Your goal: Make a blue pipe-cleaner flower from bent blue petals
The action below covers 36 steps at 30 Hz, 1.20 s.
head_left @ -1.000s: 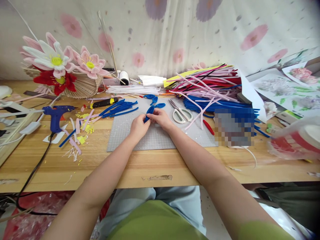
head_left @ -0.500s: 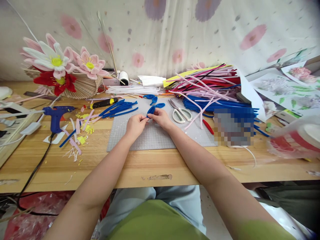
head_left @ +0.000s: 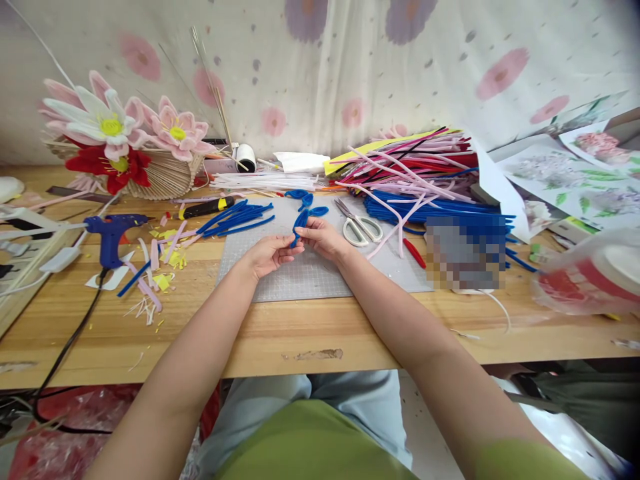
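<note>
A blue pipe cleaner (head_left: 303,217), bent into loops at its upper end, is pinched between both hands over the grey cutting mat (head_left: 280,288). My left hand (head_left: 273,255) has its thumb and fingers closed on the lower stem. From the other side, my right hand (head_left: 323,238) grips the same piece just under the loops. Beyond it on the mat lies another looped blue pipe cleaner piece (head_left: 301,196). Scissors with pale handles (head_left: 361,230) rest right of my right hand. Several straight blue pipe cleaners (head_left: 235,219) lie to the left.
A blue glue gun (head_left: 116,233) stands at left among yellow and pink scraps. Pipe cleaner flowers (head_left: 113,127) fill the back left. Bundled pipe cleaners (head_left: 415,160) lie at the back. A wrapped tub (head_left: 595,277) and printed flower sheets (head_left: 565,167) occupy the right.
My left hand has turned, its fingers now more opened out beneath the stem. More of the blue stem shows between the hands. The looped piece has tilted more upright.
</note>
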Available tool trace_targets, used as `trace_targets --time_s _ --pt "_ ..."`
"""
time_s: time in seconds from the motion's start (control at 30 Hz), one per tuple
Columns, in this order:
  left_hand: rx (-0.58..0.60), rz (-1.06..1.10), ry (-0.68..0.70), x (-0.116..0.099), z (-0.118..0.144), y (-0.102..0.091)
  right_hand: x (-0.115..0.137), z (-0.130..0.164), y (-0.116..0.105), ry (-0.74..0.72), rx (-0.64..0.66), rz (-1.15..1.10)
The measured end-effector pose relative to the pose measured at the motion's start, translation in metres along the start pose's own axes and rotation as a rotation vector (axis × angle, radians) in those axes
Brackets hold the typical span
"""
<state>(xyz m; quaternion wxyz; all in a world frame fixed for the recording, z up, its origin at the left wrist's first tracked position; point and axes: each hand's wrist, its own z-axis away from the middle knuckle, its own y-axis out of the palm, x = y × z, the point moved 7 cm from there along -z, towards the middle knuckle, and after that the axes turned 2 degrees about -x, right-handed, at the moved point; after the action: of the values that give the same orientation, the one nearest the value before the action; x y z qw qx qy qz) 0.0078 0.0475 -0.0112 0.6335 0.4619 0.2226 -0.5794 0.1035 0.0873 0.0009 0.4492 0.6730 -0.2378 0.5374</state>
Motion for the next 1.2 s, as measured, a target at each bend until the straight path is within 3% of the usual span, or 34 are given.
trace_targets --time_s 0.13,0.23,0.33,0.43,0.63,0.8,0.9,1.03,1.2 --pt "-0.043 -0.024 0.038 0.0 -0.005 -0.001 -0.003 -0.002 -0.002 0.014 -0.073 -0.029" --pt "-0.323 -0.256 0.303 -0.015 -0.001 -0.014 -0.006 -0.005 -0.015 -0.035 -0.264 -0.005" --pt "-0.643 -0.644 0.611 -0.036 0.019 -0.017 -0.005 -0.005 -0.025 -0.095 -0.439 0.058" --pt "-0.713 -0.961 0.731 -0.042 0.028 -0.004 -0.003 -0.003 -0.027 -0.116 -0.493 0.097" --pt "-0.725 -1.2 0.712 -0.041 0.024 0.006 -0.001 -0.002 -0.022 -0.135 -0.478 0.12" --pt "-0.716 -1.032 0.657 -0.038 0.019 -0.001 0.0 -0.004 -0.019 -0.162 -0.435 0.163" --pt "-0.566 -0.74 0.576 -0.029 0.007 -0.005 0.004 -0.005 -0.015 -0.182 -0.377 0.203" --pt "-0.323 -0.316 0.336 -0.014 -0.004 -0.005 0.008 -0.005 -0.012 -0.19 -0.275 0.224" --pt "-0.103 -0.146 0.088 -0.003 -0.001 0.001 0.002 -0.005 -0.006 -0.068 -0.068 0.171"
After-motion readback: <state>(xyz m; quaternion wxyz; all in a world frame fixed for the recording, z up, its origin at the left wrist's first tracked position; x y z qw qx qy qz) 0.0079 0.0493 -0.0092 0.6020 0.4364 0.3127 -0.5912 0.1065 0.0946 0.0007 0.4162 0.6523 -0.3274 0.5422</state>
